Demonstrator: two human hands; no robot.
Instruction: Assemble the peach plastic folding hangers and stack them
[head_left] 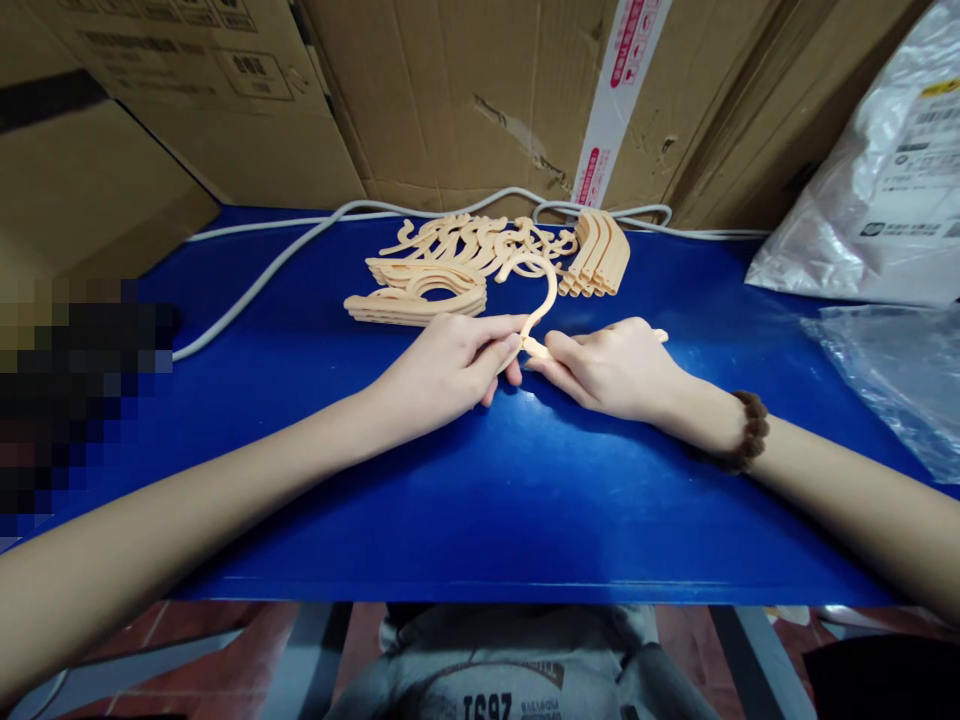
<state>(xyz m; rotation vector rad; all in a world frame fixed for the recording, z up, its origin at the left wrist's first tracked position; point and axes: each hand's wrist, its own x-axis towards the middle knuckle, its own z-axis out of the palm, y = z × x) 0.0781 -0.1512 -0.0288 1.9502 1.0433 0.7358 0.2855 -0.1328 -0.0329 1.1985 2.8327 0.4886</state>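
The left hand (461, 365), mid-frame, pinches the base of a beige hook (552, 290) between thumb and fingers; just right of it, the right hand (619, 370) curls its fingers closed around a beige bar (536, 349) reaching that base. On the blue table (525, 500), a pale cable (279, 265) runs at left, stacked beige parts (427, 306) lie upper centre, a plastic bag (840, 225) upper right; cardboard (442, 100) stands behind

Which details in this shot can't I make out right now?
- Head view: the middle of the beige bar, covered by the right grip.
- Head view: the lowest part of the beige hook, partly hidden by the left grip.
- Head view: the exact count of piled hooks, which overlap.
- Head view: the rest of the plastic mailer bag, cut off by the right edge.
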